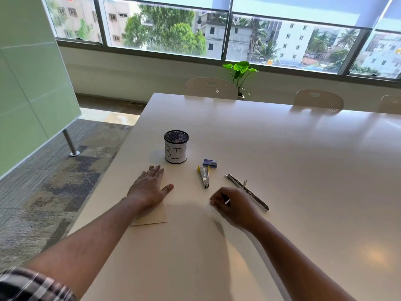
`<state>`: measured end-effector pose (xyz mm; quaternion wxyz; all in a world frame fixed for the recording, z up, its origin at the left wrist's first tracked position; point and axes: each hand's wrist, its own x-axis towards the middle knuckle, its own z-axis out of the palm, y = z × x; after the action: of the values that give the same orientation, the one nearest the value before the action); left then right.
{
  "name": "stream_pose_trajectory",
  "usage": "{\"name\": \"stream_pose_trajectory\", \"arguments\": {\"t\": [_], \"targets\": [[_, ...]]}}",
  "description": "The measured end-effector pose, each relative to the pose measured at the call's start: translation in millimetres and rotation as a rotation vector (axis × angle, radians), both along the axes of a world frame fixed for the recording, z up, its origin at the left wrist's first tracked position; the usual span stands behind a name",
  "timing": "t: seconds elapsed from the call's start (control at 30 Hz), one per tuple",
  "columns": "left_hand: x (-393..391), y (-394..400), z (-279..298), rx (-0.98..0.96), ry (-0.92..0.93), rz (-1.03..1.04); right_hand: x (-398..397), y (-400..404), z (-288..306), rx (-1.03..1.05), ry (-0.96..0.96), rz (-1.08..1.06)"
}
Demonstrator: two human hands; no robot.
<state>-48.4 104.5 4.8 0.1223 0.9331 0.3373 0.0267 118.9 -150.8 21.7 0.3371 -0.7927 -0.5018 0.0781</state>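
Note:
My left hand lies flat with straight fingers on a beige sheet of paper near the table's left edge. My right hand is curled and pinches a small pale strip, apparently staples, just off the table top. A small yellow-ended stapler lies between the hands, farther back. An opened long metal stapler lies just right of my right hand. A blue staple box sits behind the small stapler. A black mesh cup labelled BIN stands behind my left hand.
The white table stretches far to the right and back. Three pale chairs stand along its far side, with a potted plant by the window. The table's left edge drops to carpet beside a green partition.

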Motion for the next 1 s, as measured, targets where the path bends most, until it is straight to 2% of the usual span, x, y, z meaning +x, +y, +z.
{"name": "stream_pose_trajectory", "arguments": {"t": [0.2,0.57,0.8,1.0], "targets": [[1,-1,-10,0.022,-0.078,0.036,10,43,15,0.043,0.112,-0.023],[2,2,-15,0.033,-0.103,0.063,26,166,74,0.237,0.096,-0.147],[3,3,-17,0.043,-0.135,0.069,37,218,94,0.065,-0.050,-0.200],[2,4,-14,0.053,-0.158,0.069,42,235,95,0.062,-0.054,-0.190]]}}
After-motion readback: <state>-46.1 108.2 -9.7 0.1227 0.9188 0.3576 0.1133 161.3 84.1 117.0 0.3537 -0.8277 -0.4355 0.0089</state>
